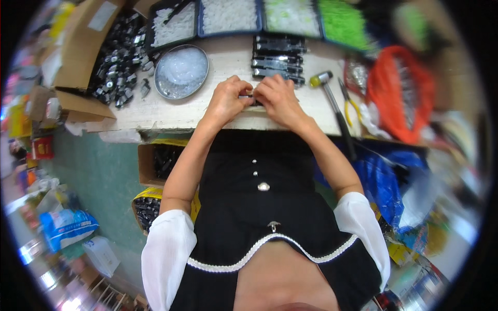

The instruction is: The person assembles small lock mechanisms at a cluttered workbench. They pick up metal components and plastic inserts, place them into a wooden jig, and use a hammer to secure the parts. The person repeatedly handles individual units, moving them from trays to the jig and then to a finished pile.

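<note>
Close together at the front middle of the white worktable, my left hand (229, 100) and my right hand (277, 99) both pinch a small dark piece (249, 96). Most of it is covered by my fingers, so its kind cannot be made out. Just beyond my right hand lies a row of black, shiny oblong parts (277, 63). A round metal dish (206, 62) holding clear, whitish small pieces stands to the left of my left hand. On the right, a hammer (332, 98) with a yellowish head end lies beside pliers (351, 103) with yellow handles.
Trays of white (230, 32) and bright green small parts (341, 23) line the table's far side. A cardboard box (85, 41) spills black and silver parts (118, 67) at left. An orange-red bag (384, 98) of metal pieces sits at right. Boxes of dark parts (148, 208) stand below the table.
</note>
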`<state>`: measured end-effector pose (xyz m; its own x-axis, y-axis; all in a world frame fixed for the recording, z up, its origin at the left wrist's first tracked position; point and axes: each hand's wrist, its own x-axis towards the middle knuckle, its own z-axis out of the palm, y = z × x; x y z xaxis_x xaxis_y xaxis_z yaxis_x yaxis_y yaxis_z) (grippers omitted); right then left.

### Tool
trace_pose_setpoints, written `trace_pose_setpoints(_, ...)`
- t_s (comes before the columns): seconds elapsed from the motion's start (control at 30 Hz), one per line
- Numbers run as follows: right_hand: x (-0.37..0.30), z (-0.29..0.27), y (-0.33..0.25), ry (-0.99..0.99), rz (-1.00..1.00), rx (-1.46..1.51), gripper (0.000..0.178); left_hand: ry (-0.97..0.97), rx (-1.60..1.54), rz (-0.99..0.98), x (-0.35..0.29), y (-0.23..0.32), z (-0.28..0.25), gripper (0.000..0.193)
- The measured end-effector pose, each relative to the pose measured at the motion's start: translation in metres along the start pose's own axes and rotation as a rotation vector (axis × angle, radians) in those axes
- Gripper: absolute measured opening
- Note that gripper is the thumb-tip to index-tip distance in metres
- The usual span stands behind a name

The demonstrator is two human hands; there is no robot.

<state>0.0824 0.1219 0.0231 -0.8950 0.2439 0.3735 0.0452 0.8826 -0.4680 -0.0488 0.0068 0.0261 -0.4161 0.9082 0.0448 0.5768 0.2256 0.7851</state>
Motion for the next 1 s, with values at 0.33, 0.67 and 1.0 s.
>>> trace_pose_setpoints(0.33, -0.050, -0.121, 0.133, 0.268, 0.537, -0.456, 0.011, -0.198, 0.205, 0.082, 0.078, 0.041, -0.019, 0.024)
trace_pose_setpoints(0.67, -0.051, -0.113, 0.165, -0.024, 0.725, -0.689, 0.017, 0.043, 0.661, 0.101, 0.199, 0.052, 0.012, 0.015)
trace_pose_setpoints(1.0, -0.060, -0.120, 0.163, 0.048, 0.700, -0.581, 0.017, 0.098, 0.584, 0.238, 0.211, 0.033, 0.010, 0.013)
